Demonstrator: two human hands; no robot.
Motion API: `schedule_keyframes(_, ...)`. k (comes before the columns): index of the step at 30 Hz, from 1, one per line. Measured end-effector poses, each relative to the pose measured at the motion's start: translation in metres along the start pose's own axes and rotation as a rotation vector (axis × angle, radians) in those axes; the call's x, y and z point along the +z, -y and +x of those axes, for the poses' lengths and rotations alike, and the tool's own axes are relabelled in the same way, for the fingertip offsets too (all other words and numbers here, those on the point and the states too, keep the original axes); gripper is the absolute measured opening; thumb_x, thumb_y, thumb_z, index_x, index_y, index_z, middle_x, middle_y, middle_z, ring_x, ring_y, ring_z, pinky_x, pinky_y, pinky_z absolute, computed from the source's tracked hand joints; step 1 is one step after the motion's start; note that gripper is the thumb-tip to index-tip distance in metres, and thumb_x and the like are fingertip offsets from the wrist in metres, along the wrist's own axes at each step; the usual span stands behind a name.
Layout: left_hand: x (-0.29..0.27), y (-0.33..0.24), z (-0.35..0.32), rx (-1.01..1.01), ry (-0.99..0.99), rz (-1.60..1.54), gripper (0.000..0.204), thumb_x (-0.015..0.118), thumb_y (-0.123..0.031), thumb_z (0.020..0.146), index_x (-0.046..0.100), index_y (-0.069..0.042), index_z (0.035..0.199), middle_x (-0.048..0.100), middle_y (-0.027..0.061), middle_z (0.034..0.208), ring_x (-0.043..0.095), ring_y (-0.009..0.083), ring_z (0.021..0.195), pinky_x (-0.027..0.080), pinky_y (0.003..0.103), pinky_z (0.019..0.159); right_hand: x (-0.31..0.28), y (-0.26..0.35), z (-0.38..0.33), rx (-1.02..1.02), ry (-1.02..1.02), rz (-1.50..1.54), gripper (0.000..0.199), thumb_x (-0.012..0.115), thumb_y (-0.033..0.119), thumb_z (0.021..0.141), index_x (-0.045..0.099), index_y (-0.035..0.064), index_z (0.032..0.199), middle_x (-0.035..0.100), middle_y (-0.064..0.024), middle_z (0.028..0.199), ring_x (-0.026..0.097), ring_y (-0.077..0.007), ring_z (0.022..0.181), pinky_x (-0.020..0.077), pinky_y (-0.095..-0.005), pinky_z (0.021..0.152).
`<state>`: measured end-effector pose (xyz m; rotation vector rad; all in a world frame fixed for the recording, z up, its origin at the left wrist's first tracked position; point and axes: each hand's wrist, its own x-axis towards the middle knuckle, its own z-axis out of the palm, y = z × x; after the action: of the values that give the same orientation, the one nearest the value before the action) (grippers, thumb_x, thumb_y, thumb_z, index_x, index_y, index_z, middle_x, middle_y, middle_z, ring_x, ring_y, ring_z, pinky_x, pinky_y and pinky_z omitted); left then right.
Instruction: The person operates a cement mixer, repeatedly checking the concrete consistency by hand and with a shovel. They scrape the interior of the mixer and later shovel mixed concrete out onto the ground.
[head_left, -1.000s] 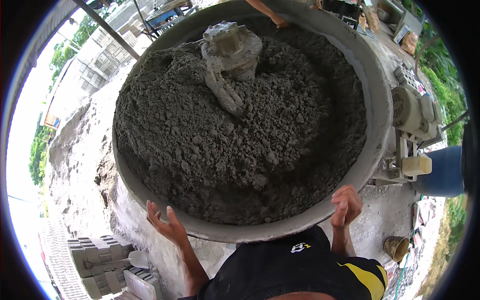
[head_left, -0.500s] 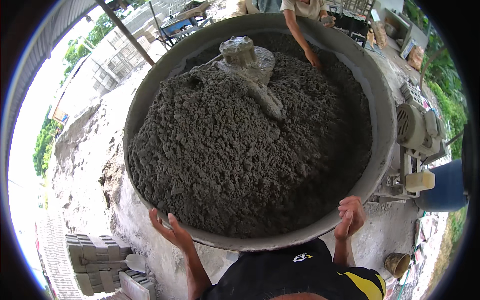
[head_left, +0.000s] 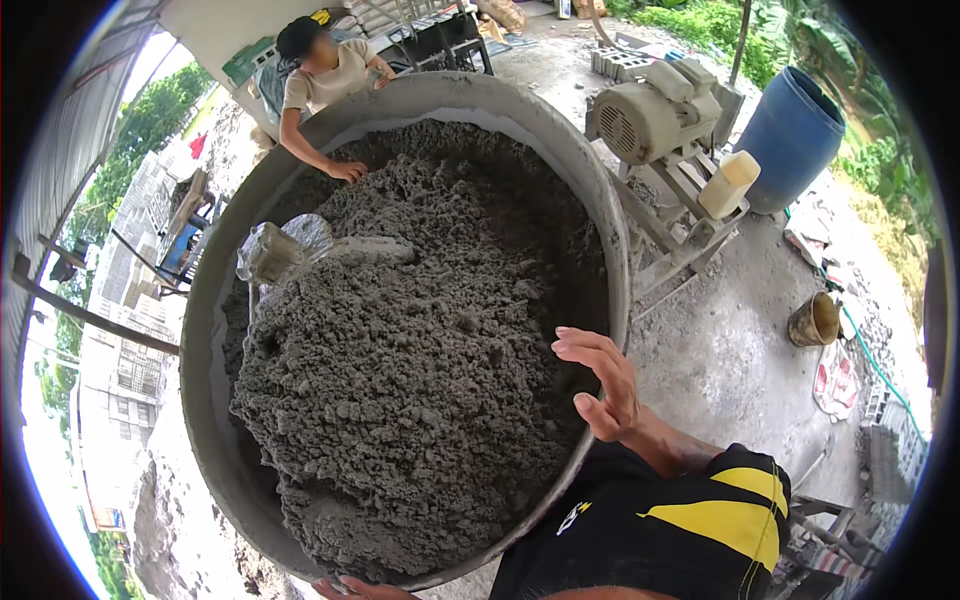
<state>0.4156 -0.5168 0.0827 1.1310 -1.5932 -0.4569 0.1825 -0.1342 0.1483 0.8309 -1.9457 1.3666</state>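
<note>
While grey mix (head_left: pixel 400 410) is heaped in the pan (head_left: pixel 203 400), the right hand (head_left: pixel 608 390) is held over the pan's right side, fingers spread. The left hand (head_left: pixel 365 589), partly cut off, is seemingly rested on the pan's near side; its grip cannot be told. A co-worker's hand (head_left: pixel 347 171) is held inside the pan's far side.

the mix (head_left: pixel 400 400) is grey, the barrel (head_left: pixel 795 140) blue.

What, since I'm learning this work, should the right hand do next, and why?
Probably curl the right hand over the tub's rim: it is open and extends past the edge, while the left hand is at the rim too.
</note>
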Motion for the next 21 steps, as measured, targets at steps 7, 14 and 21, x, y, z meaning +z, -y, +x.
schedule_keyframes(7,-0.023,0.02,0.014,0.083,0.134,0.019,0.063,0.036,-0.053,0.103,0.05,-0.004,0.14,0.048,0.0168,0.143,0.043,0.0332,0.135,0.035,0.05,0.111,0.004,0.024,-0.013,-0.057,0.031,-0.042,0.057,0.057,0.043,0.092,0.054,0.0006,0.13,0.058,-0.0161,0.131,0.051,-0.036,0.129,0.0403,-0.0477,0.105)
schedule_keyframes(14,-0.038,0.033,0.014,0.142,0.53,0.066,0.066,0.031,-0.05,0.104,0.068,0.002,0.12,0.058,0.0171,0.133,0.05,0.0324,0.127,0.035,0.045,0.109,-0.001,0.022,-0.04,-0.183,-0.101,0.037,0.058,0.053,0.047,0.094,0.053,0.005,0.133,0.054,-0.014,0.138,0.046,-0.0349,0.133,0.035,-0.0498,0.108)
schedule_keyframes(21,-0.058,0.055,0.013,0.509,0.458,0.337,0.052,0.05,-0.033,0.096,0.054,-0.008,0.141,0.053,0.0197,0.14,0.048,0.0347,0.13,0.035,0.046,0.109,-0.019,0.043,-0.086,-0.146,-0.207,0.287,0.051,0.057,0.044,0.094,0.052,0.0107,0.132,0.049,-0.0113,0.14,0.039,-0.032,0.137,0.0298,-0.0484,0.112)
